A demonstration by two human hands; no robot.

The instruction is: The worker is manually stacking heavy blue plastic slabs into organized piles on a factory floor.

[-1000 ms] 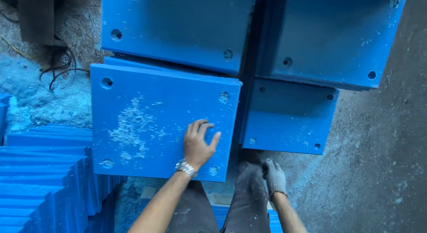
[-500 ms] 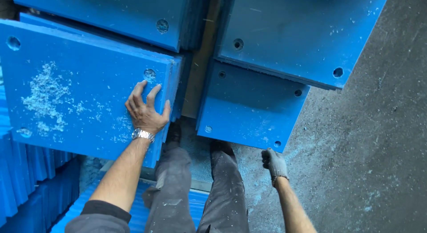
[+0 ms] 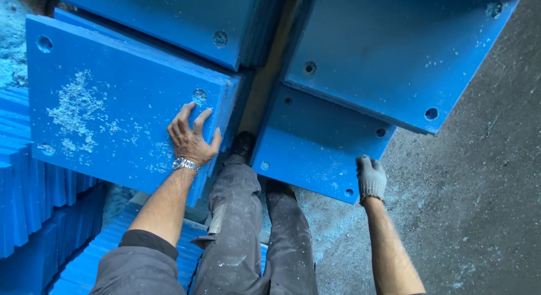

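My left hand (image 3: 191,138), bare with a metal wristwatch, lies flat with fingers spread on the top of a stack of thick blue plastic slabs (image 3: 107,103), near its right corner and a drilled hole. My right hand (image 3: 371,178) wears a grey glove and touches the near right corner of a lower blue slab (image 3: 315,148); its fingers look curled against the slab's edge. My legs in grey trousers stand in the gap between the two stacks.
Two more blue slab stacks sit higher up, one at top left (image 3: 169,19) and one at top right (image 3: 394,52). Ribbed blue sheets (image 3: 28,193) are piled at the lower left. Dusty grey concrete floor (image 3: 479,205) spreads to the right.
The view has shifted a little, so the stacks sit further right in frame. My left hand stays flat on the left stack, and my gloved right hand has risen to the lower slab's corner.
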